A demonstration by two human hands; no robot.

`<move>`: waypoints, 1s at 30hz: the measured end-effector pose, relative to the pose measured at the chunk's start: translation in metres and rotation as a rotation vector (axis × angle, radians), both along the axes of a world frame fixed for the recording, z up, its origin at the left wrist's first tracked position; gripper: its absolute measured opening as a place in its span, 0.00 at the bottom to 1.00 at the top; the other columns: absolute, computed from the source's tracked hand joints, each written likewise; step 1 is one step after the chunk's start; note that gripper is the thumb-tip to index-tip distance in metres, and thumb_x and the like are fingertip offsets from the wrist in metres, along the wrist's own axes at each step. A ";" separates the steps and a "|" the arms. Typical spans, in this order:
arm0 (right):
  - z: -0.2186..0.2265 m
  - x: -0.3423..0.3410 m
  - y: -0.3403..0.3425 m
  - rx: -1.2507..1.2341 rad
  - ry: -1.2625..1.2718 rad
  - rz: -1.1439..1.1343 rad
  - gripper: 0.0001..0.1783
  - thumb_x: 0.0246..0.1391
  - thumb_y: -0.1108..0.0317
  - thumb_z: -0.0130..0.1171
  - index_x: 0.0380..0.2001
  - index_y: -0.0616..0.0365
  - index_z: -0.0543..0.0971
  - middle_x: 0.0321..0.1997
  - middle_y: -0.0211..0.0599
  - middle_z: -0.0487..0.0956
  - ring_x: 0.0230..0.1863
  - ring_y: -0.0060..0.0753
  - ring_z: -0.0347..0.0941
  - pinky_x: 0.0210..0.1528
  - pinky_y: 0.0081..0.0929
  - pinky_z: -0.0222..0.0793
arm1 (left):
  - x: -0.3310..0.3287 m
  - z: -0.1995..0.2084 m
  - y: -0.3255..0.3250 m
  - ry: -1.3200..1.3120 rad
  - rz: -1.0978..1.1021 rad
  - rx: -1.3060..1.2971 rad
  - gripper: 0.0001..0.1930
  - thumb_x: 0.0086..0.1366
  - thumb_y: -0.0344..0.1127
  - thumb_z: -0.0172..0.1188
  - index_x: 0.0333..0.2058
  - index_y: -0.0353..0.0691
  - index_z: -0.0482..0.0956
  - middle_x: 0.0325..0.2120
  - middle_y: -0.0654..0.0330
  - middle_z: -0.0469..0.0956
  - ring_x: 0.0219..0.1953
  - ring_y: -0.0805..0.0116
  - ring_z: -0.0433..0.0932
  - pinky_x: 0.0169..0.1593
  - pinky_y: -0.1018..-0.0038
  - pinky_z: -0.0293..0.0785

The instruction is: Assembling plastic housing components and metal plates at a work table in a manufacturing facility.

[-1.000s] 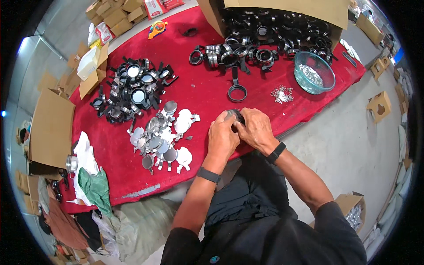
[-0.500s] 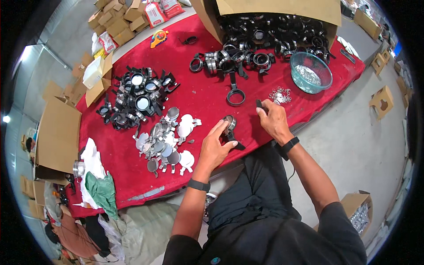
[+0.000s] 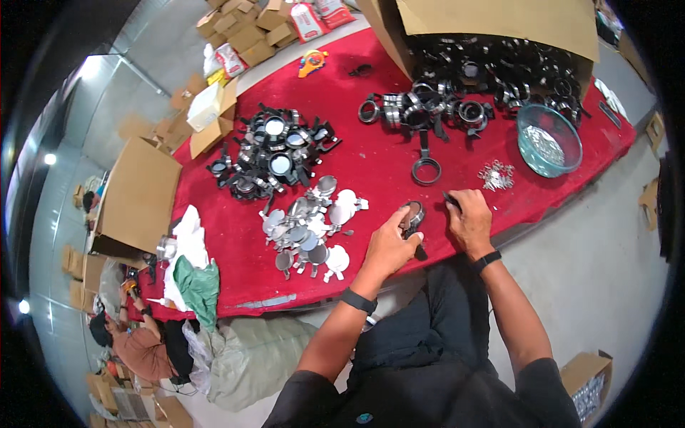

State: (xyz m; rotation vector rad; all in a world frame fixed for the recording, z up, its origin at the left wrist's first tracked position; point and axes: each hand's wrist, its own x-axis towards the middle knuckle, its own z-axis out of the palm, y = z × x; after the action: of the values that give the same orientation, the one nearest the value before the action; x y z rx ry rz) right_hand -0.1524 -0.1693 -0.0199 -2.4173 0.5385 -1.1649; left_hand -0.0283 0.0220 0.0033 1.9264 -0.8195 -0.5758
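Right hand point(image 3: 469, 220) has drawn nearer the left hand point(image 3: 389, 248), apparently pinching a small dark piece point(image 3: 449, 199). The left's fingers and thumb curl around a metal-rimmed round part point(image 3: 417, 212) near the red cloth point(image 3: 357, 164)'s front edge. Handling this part seems underway; next calls for steady left support, careful right pinch.

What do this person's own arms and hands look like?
The left hand and the right hand are bare, without gloves. Behind each sits a flat black wristband. Short black fabric sleeves leave the forearms uncovered.
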 end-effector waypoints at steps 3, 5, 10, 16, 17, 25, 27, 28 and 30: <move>-0.002 -0.004 -0.004 0.005 -0.014 -0.005 0.17 0.52 0.77 0.72 0.46 0.58 0.83 0.42 0.44 0.83 0.46 0.53 0.79 0.50 0.46 0.77 | 0.027 0.029 -0.001 0.626 0.095 -0.101 0.32 0.69 0.28 0.67 0.71 0.35 0.72 0.38 0.61 0.82 0.40 0.72 0.85 0.38 0.69 0.91; -0.004 -0.005 -0.006 0.010 -0.016 -0.010 0.17 0.51 0.78 0.72 0.46 0.59 0.83 0.43 0.44 0.83 0.46 0.53 0.79 0.50 0.46 0.77 | 0.065 0.053 0.005 0.603 0.171 -0.220 0.32 0.69 0.29 0.68 0.71 0.37 0.72 0.40 0.60 0.82 0.37 0.70 0.86 0.41 0.67 0.92; -0.004 -0.010 -0.009 0.024 -0.012 -0.016 0.17 0.51 0.77 0.71 0.46 0.59 0.83 0.43 0.44 0.83 0.46 0.54 0.78 0.50 0.47 0.77 | 0.151 0.106 0.010 0.303 0.596 -0.773 0.37 0.78 0.42 0.64 0.75 0.38 0.55 0.47 0.56 0.79 0.50 0.67 0.81 0.50 0.70 0.84; -0.004 -0.008 -0.007 0.033 0.014 -0.005 0.17 0.52 0.77 0.70 0.46 0.59 0.83 0.45 0.43 0.84 0.48 0.54 0.78 0.51 0.48 0.77 | 0.126 0.046 -0.023 -0.219 0.371 -0.220 0.44 0.68 0.36 0.73 0.76 0.28 0.60 0.65 0.37 0.77 0.57 0.53 0.85 0.58 0.62 0.83; -0.003 -0.003 -0.002 0.046 -0.028 0.001 0.18 0.52 0.78 0.70 0.47 0.60 0.83 0.45 0.44 0.84 0.48 0.54 0.79 0.52 0.48 0.78 | 0.120 0.036 -0.031 -0.309 0.260 -0.243 0.40 0.67 0.35 0.73 0.73 0.29 0.66 0.66 0.38 0.77 0.62 0.51 0.83 0.61 0.60 0.82; -0.011 -0.002 -0.009 0.059 -0.077 -0.226 0.30 0.54 0.82 0.67 0.61 0.65 0.77 0.71 0.59 0.74 0.70 0.65 0.70 0.74 0.53 0.67 | 0.044 0.009 -0.107 -0.782 -0.235 0.269 0.25 0.65 0.30 0.68 0.61 0.35 0.81 0.67 0.35 0.75 0.66 0.33 0.75 0.72 0.52 0.73; -0.012 0.000 -0.007 0.038 -0.080 -0.246 0.30 0.54 0.82 0.68 0.62 0.66 0.76 0.73 0.59 0.72 0.72 0.65 0.68 0.76 0.54 0.66 | 0.048 0.011 -0.105 -0.759 -0.219 0.274 0.21 0.66 0.30 0.68 0.56 0.34 0.82 0.64 0.34 0.77 0.64 0.35 0.77 0.68 0.50 0.75; -0.014 0.000 -0.008 0.054 -0.067 -0.235 0.31 0.53 0.81 0.68 0.63 0.66 0.76 0.74 0.58 0.72 0.74 0.66 0.67 0.77 0.54 0.64 | 0.050 0.012 -0.101 -0.738 -0.205 0.278 0.16 0.66 0.31 0.68 0.51 0.34 0.83 0.60 0.34 0.79 0.61 0.36 0.79 0.65 0.48 0.76; -0.013 0.002 -0.007 0.074 -0.060 -0.213 0.32 0.53 0.81 0.68 0.63 0.67 0.75 0.75 0.58 0.71 0.75 0.66 0.66 0.78 0.54 0.63 | 0.049 0.017 -0.087 -0.714 -0.170 0.172 0.14 0.67 0.31 0.68 0.48 0.33 0.82 0.53 0.36 0.81 0.54 0.35 0.81 0.58 0.47 0.78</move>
State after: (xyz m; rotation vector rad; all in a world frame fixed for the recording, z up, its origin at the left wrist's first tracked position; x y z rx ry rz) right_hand -0.1508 -0.1762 -0.0331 -2.2979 0.8210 -1.2746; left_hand 0.0210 -0.0653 0.0200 2.2616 -1.4248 -0.0311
